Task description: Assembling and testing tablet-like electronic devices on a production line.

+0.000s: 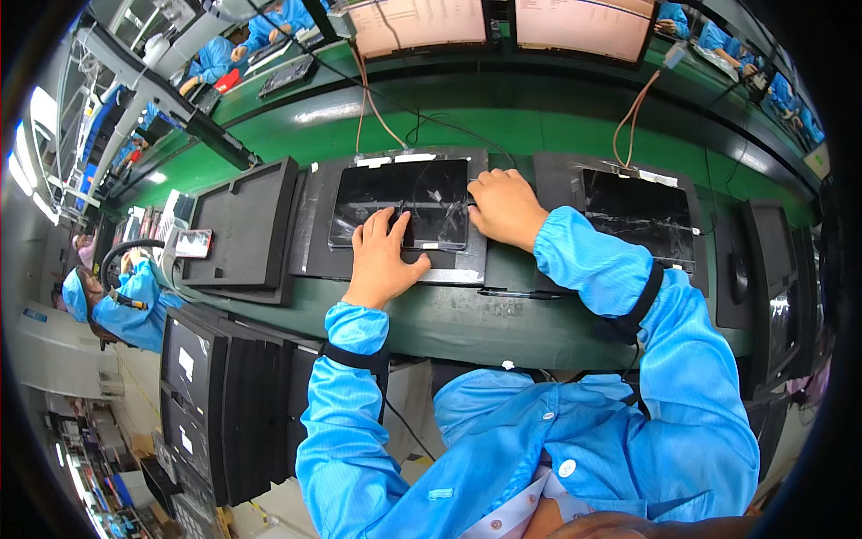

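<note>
Left of the tablet [422, 190] — black tray [241, 220]

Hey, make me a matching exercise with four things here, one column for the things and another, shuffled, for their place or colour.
Things
1. Left hand
2. Right hand
3. Pen
4. Sleeves

Place or colour
A. Lying on the green bench
B. At the right edge of the left tablet
C. Blue
D. Over the left tablet's lower part

Pairs: 1-D, 2-B, 3-A, 4-C
</note>
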Available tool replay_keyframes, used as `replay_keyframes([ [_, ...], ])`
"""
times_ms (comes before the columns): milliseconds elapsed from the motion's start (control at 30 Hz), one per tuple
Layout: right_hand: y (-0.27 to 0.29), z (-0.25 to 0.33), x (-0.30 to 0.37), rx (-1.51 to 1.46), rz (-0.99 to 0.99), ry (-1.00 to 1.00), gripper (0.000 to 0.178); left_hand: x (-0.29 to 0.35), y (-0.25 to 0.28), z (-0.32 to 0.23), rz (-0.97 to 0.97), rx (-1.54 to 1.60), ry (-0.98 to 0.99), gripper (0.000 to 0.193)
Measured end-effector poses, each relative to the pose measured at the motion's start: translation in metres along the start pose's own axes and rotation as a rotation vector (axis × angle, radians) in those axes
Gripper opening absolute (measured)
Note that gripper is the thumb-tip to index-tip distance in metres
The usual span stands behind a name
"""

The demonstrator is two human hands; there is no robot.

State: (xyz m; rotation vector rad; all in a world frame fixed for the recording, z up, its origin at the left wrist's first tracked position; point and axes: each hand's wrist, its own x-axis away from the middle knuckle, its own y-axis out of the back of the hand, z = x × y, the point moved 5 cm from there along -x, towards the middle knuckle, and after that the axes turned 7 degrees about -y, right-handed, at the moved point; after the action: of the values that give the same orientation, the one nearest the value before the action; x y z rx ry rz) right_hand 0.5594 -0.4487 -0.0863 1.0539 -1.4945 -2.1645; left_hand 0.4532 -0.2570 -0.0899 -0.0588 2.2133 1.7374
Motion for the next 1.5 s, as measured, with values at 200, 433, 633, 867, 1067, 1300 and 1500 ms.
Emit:
replay_keyframes([
  [200, 0.033, -0.012, -0.012, -0.196, 0.174, -0.067, 0.025, -0.012, 0.006, -0.007, -0.155, 0.018, -0.083, 0.089],
  [433, 0.135, 0.046, -0.022, -0.588, 0.044, 0.024, 0.051, 0.035, 0.082, -0.006, -0.689, -0.052, -0.262, 0.04],
  [633, 0.068, -0.051, 0.023, -0.276, -0.187, -0.308, 0.04, 0.221, 0.157, -0.008, -0.906, 0.567, 0.476, 0.019],
  [867, -0.002, -0.036, 0.04, 0.009, -0.124, -0.283, 0.054, 0.409, -0.003, 0.071, -0.966, 1.701, 1.147, 0.036],
  [1067, 0.022, -0.028, 0.048, 0.079, -0.233, -0.196, 0.048, 0.44, -0.052, 0.099, -0.955, 1.716, 1.207, 0.028],
  [1300, 0.003, -0.018, 0.056, 0.04, -0.105, -0.346, 0.06, 0.414, 0.005, 0.018, -0.735, -0.305, 1.281, 0.054],
  [1500, 0.013, -0.027, 0.06, 0.056, -0.081, -0.384, 0.062, 0.292, 0.017, -0.068, -0.667, 0.142, 0.612, 0.046],
])
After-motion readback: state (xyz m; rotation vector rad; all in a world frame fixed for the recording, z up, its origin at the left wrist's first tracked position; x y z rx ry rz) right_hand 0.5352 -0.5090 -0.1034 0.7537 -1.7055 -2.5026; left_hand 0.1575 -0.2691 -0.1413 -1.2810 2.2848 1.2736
